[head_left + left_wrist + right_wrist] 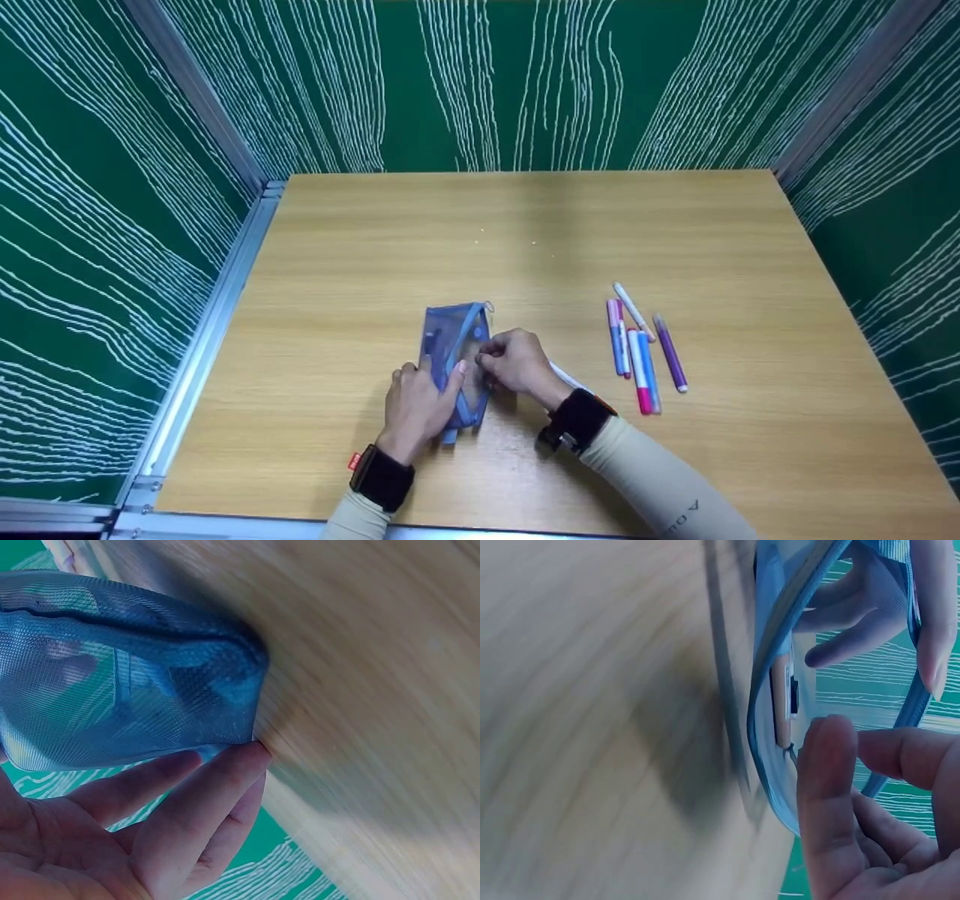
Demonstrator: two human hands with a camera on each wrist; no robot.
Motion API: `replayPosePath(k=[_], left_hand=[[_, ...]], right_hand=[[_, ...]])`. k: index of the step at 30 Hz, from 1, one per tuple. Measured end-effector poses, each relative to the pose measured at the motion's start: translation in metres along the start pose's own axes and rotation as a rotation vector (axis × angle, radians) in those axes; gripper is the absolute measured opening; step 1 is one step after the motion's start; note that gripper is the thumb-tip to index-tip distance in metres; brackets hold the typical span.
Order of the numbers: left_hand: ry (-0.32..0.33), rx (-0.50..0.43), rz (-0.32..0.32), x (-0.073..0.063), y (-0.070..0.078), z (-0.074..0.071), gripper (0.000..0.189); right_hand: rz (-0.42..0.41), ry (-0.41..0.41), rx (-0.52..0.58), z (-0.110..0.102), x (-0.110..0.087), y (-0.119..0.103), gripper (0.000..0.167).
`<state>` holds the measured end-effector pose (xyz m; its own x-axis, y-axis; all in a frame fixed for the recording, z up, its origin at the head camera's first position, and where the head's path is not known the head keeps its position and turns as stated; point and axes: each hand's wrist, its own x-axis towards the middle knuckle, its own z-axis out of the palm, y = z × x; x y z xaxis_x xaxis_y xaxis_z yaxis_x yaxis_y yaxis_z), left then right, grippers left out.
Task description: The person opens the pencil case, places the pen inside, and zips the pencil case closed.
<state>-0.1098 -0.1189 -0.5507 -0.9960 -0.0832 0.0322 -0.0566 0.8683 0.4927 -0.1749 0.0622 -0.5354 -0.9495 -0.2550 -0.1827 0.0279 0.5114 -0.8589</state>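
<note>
A blue mesh pencil case (pixel 442 330) lies on the table with its zip edge gaping. My left hand (pixel 420 405) grips it from the left, thumb on the near edge of the opening and fingers along the outer side. At the mouth is my right hand (pixel 517 364), its thumb and forefinger brought together and other fingers curled; I cannot tell whether they pinch anything. Through the opening, a peach-coloured pen (pixel 782 701) shows inside the case. A white marker (pixel 568 375) lies beside the right wrist, partly hidden by it.
Several markers lie to the right, among them a purple one (pixel 670 352), a white one (pixel 634 310) and a blue one (pixel 649 371). Green walls with white lines (pixel 465 82) enclose the wooden table (pixel 375 247) behind and at both sides.
</note>
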Motion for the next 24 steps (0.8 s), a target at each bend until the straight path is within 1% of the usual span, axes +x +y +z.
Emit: replayPosePath(k=[4,8,11,16,24], left_hand=[[0.002,-0.012,0.001,0.0,0.0,0.0,0.075],[0.005,-0.009,0.004,-0.001,0.0,0.0,0.076],[0.003,-0.003,0.001,-0.001,-0.001,0.0,0.079],[-0.004,-0.004,-0.009,0.0,-0.001,0.0,0.08],[0.016,-0.015,0.017,0.0,-0.001,0.001,0.073]], right_hand=[[-0.072,0.045,-0.143,-0.006,-0.003,0.002,0.005],[-0.147,0.07,-0.227,-0.012,-0.007,0.005,0.009],[-0.174,0.076,-0.258,-0.018,-0.01,0.006,0.014],[-0.139,0.061,-0.302,-0.028,-0.015,0.009,0.021],[-0.12,0.082,-0.401,-0.042,-0.022,0.012,0.027]])
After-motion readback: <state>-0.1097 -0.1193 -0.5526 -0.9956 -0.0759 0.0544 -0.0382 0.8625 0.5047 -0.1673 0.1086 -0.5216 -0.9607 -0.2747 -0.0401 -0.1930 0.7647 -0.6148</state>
